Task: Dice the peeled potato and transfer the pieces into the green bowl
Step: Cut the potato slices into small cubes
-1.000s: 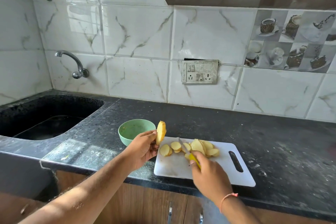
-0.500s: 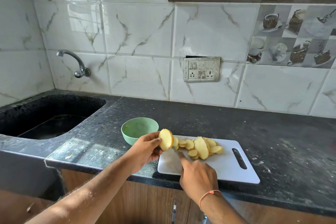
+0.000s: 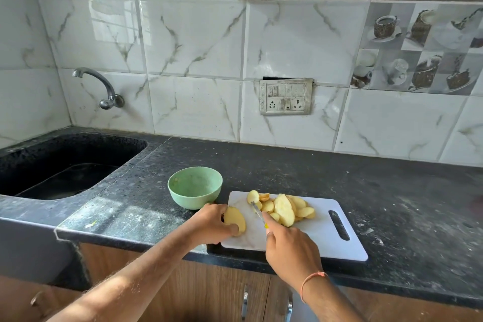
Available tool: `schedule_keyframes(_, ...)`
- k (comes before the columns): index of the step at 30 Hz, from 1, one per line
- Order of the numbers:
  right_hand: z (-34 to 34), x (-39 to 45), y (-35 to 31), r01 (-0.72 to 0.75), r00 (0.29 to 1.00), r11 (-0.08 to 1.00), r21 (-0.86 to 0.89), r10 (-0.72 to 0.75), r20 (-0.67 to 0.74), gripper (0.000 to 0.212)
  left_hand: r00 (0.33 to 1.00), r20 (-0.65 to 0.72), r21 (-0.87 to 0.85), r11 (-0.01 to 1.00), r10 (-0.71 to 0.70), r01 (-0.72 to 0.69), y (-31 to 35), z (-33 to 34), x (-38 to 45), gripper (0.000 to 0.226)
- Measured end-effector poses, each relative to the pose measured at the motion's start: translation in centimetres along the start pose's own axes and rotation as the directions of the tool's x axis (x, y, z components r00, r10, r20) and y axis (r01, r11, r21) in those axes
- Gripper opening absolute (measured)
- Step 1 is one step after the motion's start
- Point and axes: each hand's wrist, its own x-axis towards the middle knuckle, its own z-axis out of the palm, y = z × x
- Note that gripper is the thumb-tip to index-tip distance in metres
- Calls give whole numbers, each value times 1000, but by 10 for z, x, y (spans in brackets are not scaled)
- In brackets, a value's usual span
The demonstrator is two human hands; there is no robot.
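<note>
**Yellow potato half set down for slicing at the board's near-left corner**

Pale yellow and peeled, the potato half lies on the white cutting board, at the board's left edge near its front corner. The left hand holds it there, fingers curled over its top and thumb at its near end. The right hand grips the knife by its yellow handle, forefinger laid along the top; the blade points away toward the board's far side, its tip among the cut potato slices heaped at the board's middle. The green bowl stands on the dark table just off the board's far-left corner, and looks to hold no potato yet.

The step in hand seems to be steadying this half for cutting. To do it well, the flat cut face should sit down on the board so the piece cannot rock; whether it does so now I cannot tell. The left fingertips would best tuck back from the blade's line, and the knife should come clear of the heap before cutting. The heaped pieces are slices rather than dice, so much cutting likely remains before anything goes to the bowl.
</note>
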Motion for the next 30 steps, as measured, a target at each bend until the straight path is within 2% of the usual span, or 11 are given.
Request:
schedule_keyframes(4,-1,-2,0,13,1000,1000,15,-12,-14,56,994,109,31,1000,-9,6,-5,-7,1,59)
schedule_keyframes(7,0,0,1,9,1000,1000,11,-9,-21,54,996,73,66,996,59,-63,-7,-5,4,47)
schedule_keyframes(9,0,0,1,5,1000,1000,17,-4,-24,52,996,17,118,989,86,-87,-10,-1,8,49)
schedule_keyframes(16,-1,1,0,17,1000,999,48,-16,-22,49,998,13,137,989,62,-63,-9,2,13,95)
schedule_keyframes(18,-4,3,-4,25,999,999,37,-24,-22,46,998,1,144,988,60,-59,-10,4,14,100)
schedule_keyframes(25,-14,10,-22,82,996,989,-121,-86,-27,45,990,-114,127,990,83,-69,-15,12,15,100)
schedule_keyframes(26,-14,11,-24,92,995,985,-144,-96,-22,45,991,-111,111,991,81,-69,-15,12,14,94)
schedule_keyframes(29,-15,14,-27,103,994,979,-175,-106,-9,42,991,-90,78,992,102,-96,-11,11,12,55)
schedule_keyframes(30,-15,15,-27,104,994,978,-181,-107,-7,41,991,-84,76,992,106,-99,-9,11,11,48)
